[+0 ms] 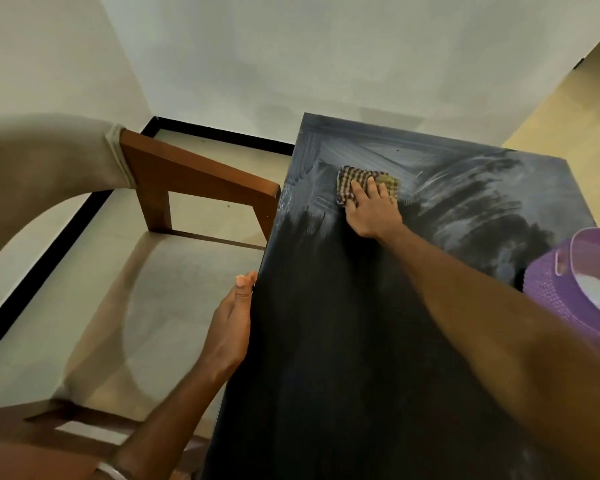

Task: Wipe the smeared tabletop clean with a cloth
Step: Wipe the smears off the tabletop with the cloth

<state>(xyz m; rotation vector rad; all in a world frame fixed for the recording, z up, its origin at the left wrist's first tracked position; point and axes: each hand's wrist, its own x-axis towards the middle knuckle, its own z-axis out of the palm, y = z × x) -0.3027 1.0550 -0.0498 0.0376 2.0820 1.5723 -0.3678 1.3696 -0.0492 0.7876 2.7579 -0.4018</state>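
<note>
Checked cloth (pixel 345 183) lies flat under your right hand (pixel 369 209), near the far left corner of the dark surface (pixel 326 341).

Your right hand's fingers lie spread and straight, pressing the cloth down among white smears that streak the far half of the surface; the near half looks plain dark. Your left hand (pixel 231 323) rests flat, fingers straight, against the surface's left edge. A purple basket (pixel 575 292) sits at the right edge, and a wooden-armed chair (pixel 187 174) stands just beside the left.

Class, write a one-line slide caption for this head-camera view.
Right hand presses a checked cloth on the smeared tabletop; left hand rests against its edge.
</note>
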